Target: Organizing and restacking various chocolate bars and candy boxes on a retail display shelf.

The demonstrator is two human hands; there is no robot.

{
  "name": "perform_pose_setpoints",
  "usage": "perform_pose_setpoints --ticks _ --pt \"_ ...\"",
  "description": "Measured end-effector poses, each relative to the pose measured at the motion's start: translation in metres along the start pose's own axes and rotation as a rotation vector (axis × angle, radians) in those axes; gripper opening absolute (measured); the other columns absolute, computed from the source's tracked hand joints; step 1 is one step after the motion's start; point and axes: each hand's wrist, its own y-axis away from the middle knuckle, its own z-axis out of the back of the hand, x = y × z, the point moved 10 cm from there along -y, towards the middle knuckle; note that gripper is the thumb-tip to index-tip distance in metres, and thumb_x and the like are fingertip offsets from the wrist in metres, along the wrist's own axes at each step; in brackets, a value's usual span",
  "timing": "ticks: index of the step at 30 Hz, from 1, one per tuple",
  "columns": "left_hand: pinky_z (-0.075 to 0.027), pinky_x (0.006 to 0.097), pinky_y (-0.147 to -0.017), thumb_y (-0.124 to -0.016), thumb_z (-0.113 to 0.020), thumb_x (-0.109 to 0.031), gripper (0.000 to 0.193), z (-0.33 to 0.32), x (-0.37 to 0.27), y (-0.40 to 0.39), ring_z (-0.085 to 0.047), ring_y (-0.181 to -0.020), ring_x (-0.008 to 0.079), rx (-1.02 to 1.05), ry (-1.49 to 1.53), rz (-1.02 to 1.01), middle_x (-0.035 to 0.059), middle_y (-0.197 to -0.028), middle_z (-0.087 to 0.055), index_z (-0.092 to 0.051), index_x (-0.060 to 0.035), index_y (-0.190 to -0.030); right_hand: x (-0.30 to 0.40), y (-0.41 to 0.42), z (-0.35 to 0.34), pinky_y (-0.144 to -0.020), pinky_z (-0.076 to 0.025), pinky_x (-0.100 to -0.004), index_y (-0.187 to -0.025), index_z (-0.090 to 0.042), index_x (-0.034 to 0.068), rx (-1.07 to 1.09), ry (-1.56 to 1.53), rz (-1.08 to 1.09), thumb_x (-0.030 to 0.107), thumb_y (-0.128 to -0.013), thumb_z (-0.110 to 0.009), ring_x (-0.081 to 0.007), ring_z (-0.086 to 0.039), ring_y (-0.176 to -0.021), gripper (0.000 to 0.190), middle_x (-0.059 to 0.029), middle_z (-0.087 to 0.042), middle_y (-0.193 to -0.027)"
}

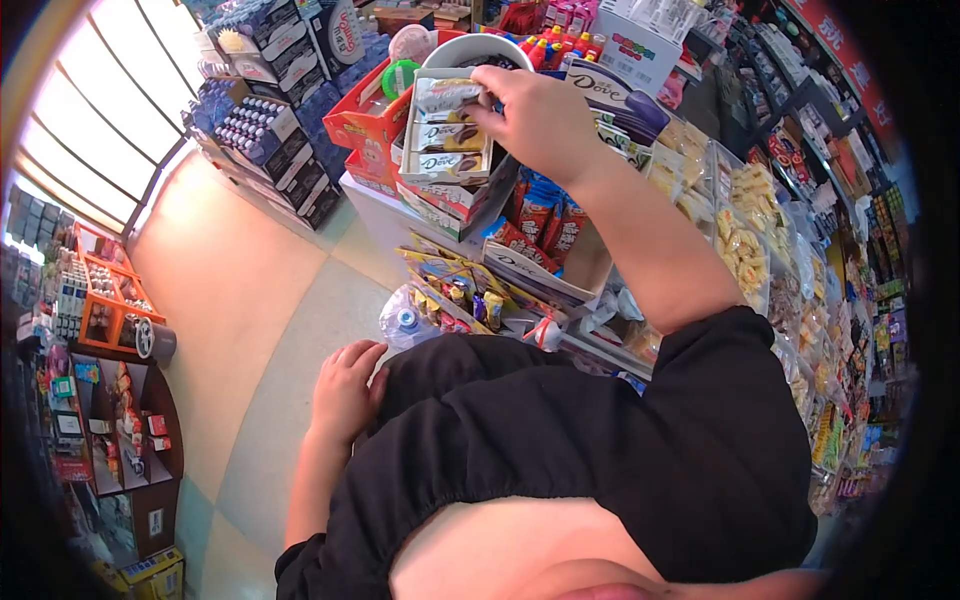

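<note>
My right hand [536,116] reaches over a stacked display and pinches the upper end of a wrapped Dove chocolate bar [448,97]. That bar lies in a small open box [407,171] with more Dove bars [448,137] below it. Under the box are other cartons, and a white tub [487,45] stands just behind. To the right below my wrist, an open carton [589,274] holds red and blue wrapped snacks [538,217]. My left hand [349,390] rests beside the black cloth over my leg, fingers loosely spread, holding nothing visible.
Red cartons [360,112] stand left of the chocolate box. Bagged snacks [742,244] line the right side. Hanging bags of sweets [457,292] and a plastic bottle [407,319] are near my knees. Stacked boxes [292,150] stand farther off; shelves [124,427] are at the left.
</note>
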Motion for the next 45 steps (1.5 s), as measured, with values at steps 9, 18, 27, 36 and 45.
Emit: perform_pose_setpoints --ticks 9,18,27,36,45 --pt "-0.048 0.0421 -0.096 -0.081 -0.07 -0.01 0.042 0.011 -0.003 -0.013 -0.059 -0.111 0.033 -0.032 0.031 0.0 0.0121 -0.121 -0.062 -0.062 -0.0072 -0.122 0.0 0.002 -0.034 -0.091 -0.052 -0.0429 -0.133 -0.056 0.006 0.409 0.011 -0.044 0.037 -0.075 -0.077 -0.0327 -0.064 -0.11 0.069 -0.0179 -0.066 -0.118" --pt "-0.047 0.0412 -0.1 -0.08 -0.07 -0.007 0.06 0.047 -0.071 -0.123 -0.054 -0.122 0.0345 -0.15 0.216 -0.284 0.0172 -0.136 -0.051 -0.051 -0.0066 -0.137 -0.031 0.017 0.013 -0.06 -0.042 -0.0283 -0.138 -0.054 0.007 0.316 -0.317 -0.243 0.018 -0.086 -0.074 -0.0097 -0.05 -0.065 0.057 -0.0006 -0.053 -0.074" --pt "-0.046 0.0417 -0.096 -0.081 -0.068 -0.007 0.038 0.042 -0.082 -0.153 -0.057 -0.112 0.0367 -0.225 0.295 -0.251 0.0175 -0.117 -0.059 -0.06 -0.0029 -0.118 -0.11 0.148 0.054 -0.065 -0.047 -0.0318 -0.111 -0.068 0.002 0.175 -0.3 -0.676 0.023 -0.087 -0.071 -0.0162 -0.058 -0.069 0.032 -0.007 -0.065 -0.078" --pt "-0.048 0.0416 -0.093 -0.079 -0.069 -0.007 0.034 0.004 -0.127 -0.135 -0.058 -0.107 0.0343 -0.087 0.167 -0.431 0.0145 -0.112 -0.061 -0.064 -0.0046 -0.112 -0.124 0.189 0.035 -0.078 -0.053 -0.0441 -0.098 -0.07 0.003 0.054 0.018 -0.629 0.019 -0.084 -0.068 -0.0353 -0.066 -0.09 0.021 -0.0157 -0.068 -0.091" --pt "-0.048 0.0417 -0.093 -0.078 -0.07 -0.007 0.036 -0.017 -0.154 -0.131 -0.059 -0.106 0.0332 0.049 0.133 -0.539 0.0129 -0.114 -0.061 -0.065 -0.0059 -0.114 -0.128 0.152 -0.022 -0.07 -0.056 -0.0474 -0.08 -0.073 0.005 0.338 0.27 -0.626 0.013 -0.082 -0.06 -0.0364 -0.07 -0.078 0.016 -0.0182 -0.071 -0.08"
